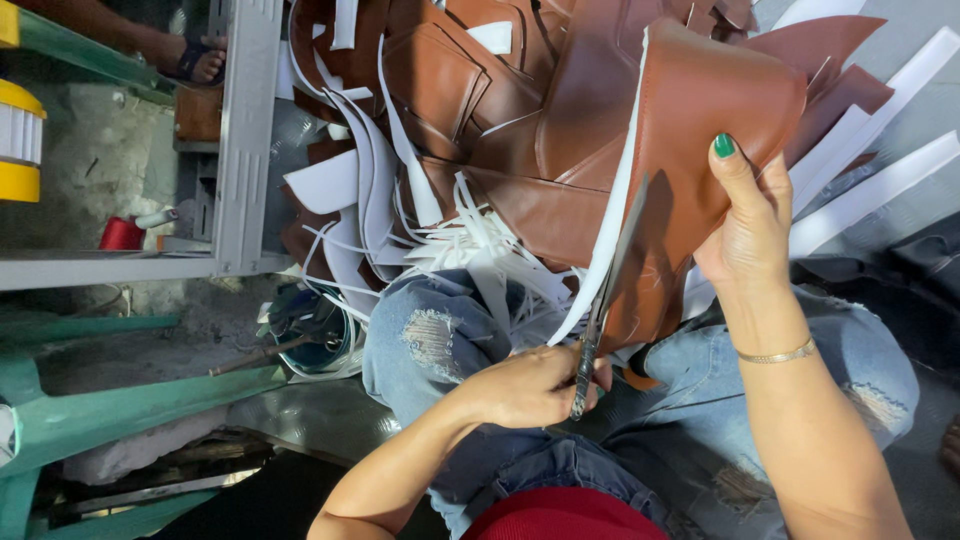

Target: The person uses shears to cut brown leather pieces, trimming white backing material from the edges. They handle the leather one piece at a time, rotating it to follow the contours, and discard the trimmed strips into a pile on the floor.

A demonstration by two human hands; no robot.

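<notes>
My left hand is closed around the handles of grey metal scissors. Their blades point up along the white-backed edge of a brown leather piece. My right hand grips that piece from the right, with the green-nailed thumb pressed on its front face. The piece hangs over my lap in torn blue jeans. A gold bracelet circles my right wrist.
A heap of brown leather pieces and thin white offcut strips lies beyond my knees. A grey metal frame and green plastic furniture stand at the left. Another person's sandalled foot shows at the top left.
</notes>
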